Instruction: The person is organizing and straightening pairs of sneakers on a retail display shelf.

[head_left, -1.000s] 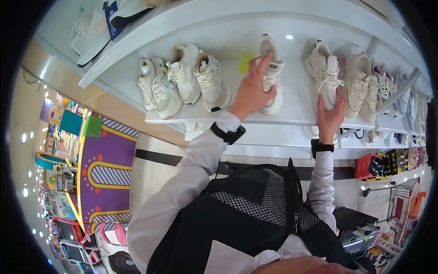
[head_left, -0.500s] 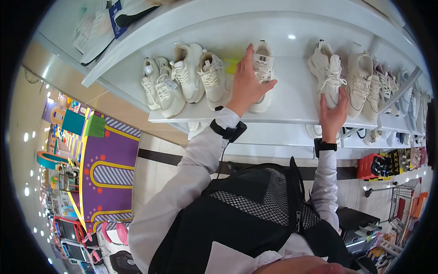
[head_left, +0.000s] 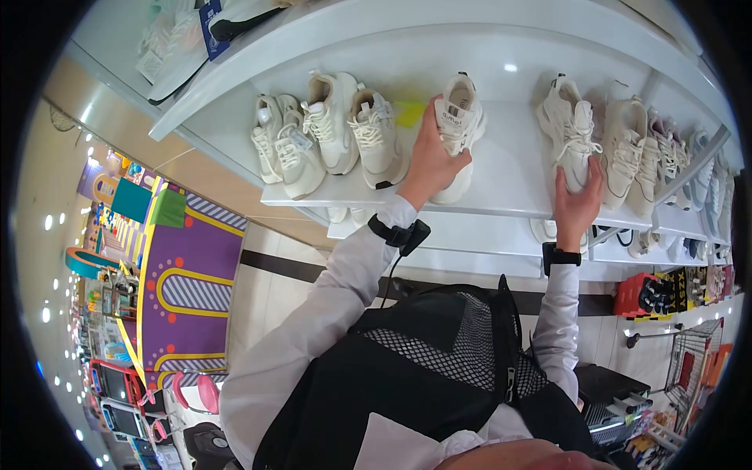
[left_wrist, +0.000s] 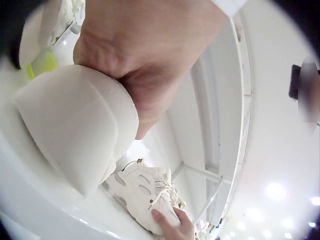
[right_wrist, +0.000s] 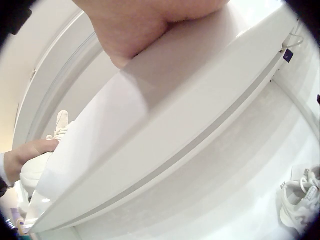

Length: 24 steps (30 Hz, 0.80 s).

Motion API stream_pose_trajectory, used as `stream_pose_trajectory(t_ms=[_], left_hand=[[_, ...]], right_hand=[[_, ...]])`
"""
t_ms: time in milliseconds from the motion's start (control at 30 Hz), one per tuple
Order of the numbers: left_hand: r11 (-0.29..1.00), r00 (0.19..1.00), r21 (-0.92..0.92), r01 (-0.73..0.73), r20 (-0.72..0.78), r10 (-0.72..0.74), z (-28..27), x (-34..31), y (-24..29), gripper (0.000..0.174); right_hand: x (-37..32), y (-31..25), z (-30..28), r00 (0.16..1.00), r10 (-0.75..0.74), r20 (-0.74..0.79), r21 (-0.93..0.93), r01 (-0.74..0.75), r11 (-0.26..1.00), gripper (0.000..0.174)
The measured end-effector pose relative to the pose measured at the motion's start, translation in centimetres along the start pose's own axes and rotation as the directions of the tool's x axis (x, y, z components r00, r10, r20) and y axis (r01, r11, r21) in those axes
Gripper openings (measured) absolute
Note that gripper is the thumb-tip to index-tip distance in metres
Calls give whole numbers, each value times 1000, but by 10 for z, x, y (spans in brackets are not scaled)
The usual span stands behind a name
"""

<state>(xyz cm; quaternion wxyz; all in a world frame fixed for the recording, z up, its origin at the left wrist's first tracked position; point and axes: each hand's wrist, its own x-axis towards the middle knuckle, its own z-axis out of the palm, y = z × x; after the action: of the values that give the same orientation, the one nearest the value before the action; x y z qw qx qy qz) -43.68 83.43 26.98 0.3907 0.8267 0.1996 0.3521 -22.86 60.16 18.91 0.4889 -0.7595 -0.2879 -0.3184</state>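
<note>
My left hand (head_left: 439, 164) holds a white lace-up sneaker (head_left: 457, 174) on the shelf, with fingers along its left side and the thumb over its right side. In the left wrist view the toe of this sneaker (left_wrist: 75, 122) is large beside my left hand (left_wrist: 145, 45). Farther right, my right hand (head_left: 578, 205) grips the toe of a similar white sneaker (head_left: 570, 129), thumb and fingers on opposite sides. The right wrist view shows part of my right hand (right_wrist: 150, 25) above the shelf edge; its sneaker is hidden there.
Several pale sneakers (head_left: 333, 125) stand left of my left hand, and more (head_left: 624, 149) stand right of my right hand. A yellow-green patch (head_left: 409, 113) lies behind. The shelf's front edge (head_left: 501, 205) runs below both hands. A shopping cart (head_left: 693, 352) is at lower right.
The left sneaker has shifted left and slightly toward the shelf's front edge, and its toe has swung left. My left fingers and thumb have shifted around it. My right hand stays at its sneaker's toe.
</note>
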Motion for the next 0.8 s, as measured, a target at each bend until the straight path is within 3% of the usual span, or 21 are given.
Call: stream_pose_trajectory(t_ms=[200,267,300,400,567,733,800], left_hand=[[1000,996,-11,22,-85,-23,-21,-9,12,106],[984,953,79,-161,-248,176,-31,2,-2,104],[998,972,-13,-56,-229,52,-40,7,6,103],[996,969,-59,-71,-242,55,-54,23,-3,103],[994,963,84,-76,-251,95,-52,34,-13,102],[991,966,132,8,-258,27,-42,32,-7,99],[990,968,127,-56,-238,85,-37,22,-5,99]], right_hand=[[0,2,0,1000,-23,-5,1,23,1000,66],[1,-1,-2,1000,-13,2,14,13,1000,67],[1,-2,-3,1000,-5,6,32,5,999,67],[1,-1,-3,1000,-14,6,23,14,1000,67],[1,-2,-5,1000,-10,14,15,10,1000,67],[1,0,-2,1000,-9,10,9,9,1000,67],[0,2,0,1000,-5,5,7,5,1000,66]])
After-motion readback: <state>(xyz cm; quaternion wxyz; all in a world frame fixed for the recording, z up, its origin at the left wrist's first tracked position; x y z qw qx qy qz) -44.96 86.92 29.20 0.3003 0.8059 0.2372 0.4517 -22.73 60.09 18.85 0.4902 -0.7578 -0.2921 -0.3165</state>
